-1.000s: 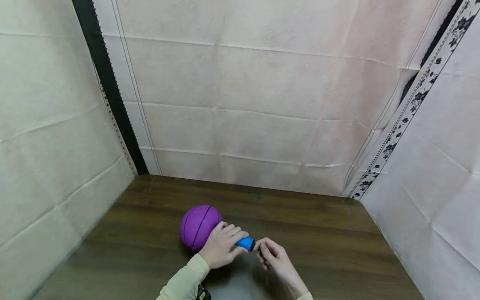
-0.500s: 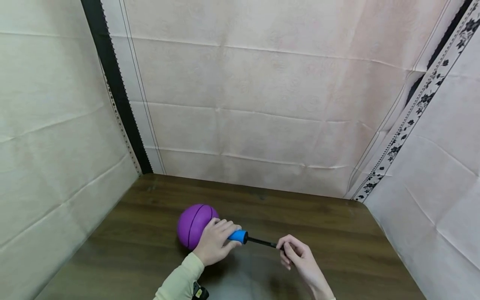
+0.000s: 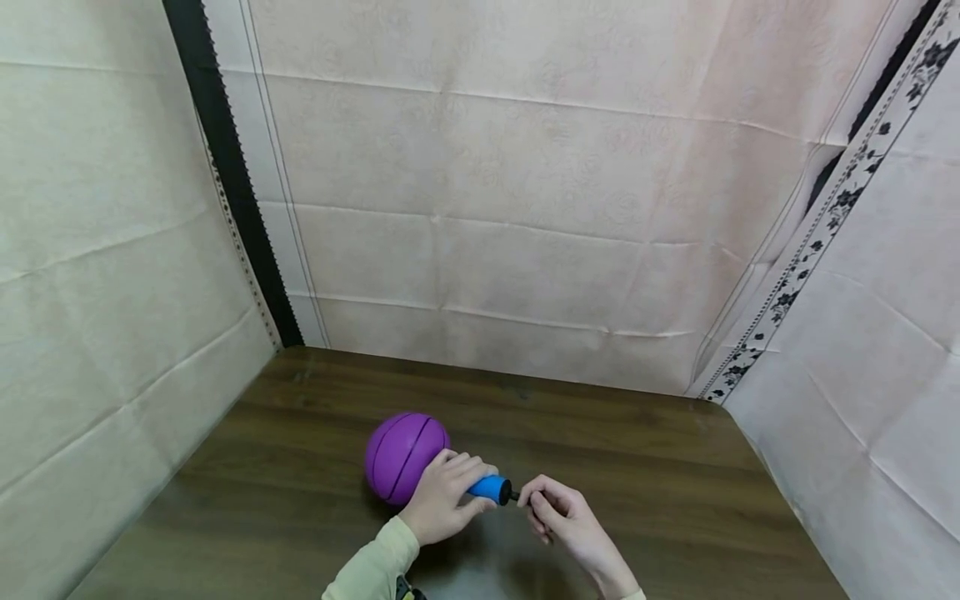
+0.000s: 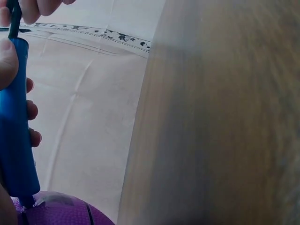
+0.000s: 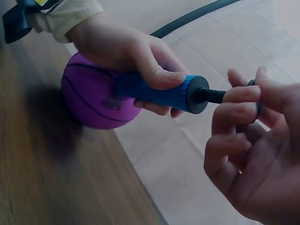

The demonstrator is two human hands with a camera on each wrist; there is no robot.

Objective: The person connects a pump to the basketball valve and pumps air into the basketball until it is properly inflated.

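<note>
A purple ball (image 3: 405, 458) with black lines sits left of centre on the wooden table. My left hand (image 3: 446, 500) grips the blue barrel of a hand pump (image 3: 489, 488), fingers wrapped round it. In the left wrist view the far end of the pump (image 4: 18, 140) meets the ball (image 4: 65, 208). My right hand (image 3: 558, 517) pinches the black handle at the pump's other end. Seen from the right wrist, a short length of black rod (image 5: 214, 96) shows between the barrel and the fingers of my right hand (image 5: 253, 136).
The brown wooden table (image 3: 637, 483) spreads out on all sides of the hands. Pale creased cloth (image 3: 480, 200) hangs behind it and along both sides, with a floral border strip (image 3: 780, 300) on the right. A black device is on the left wrist.
My right hand drew the black rod far out to the right, then pushed it back most of the way into the barrel. The ball and left hand shifted slightly left, then back right.
</note>
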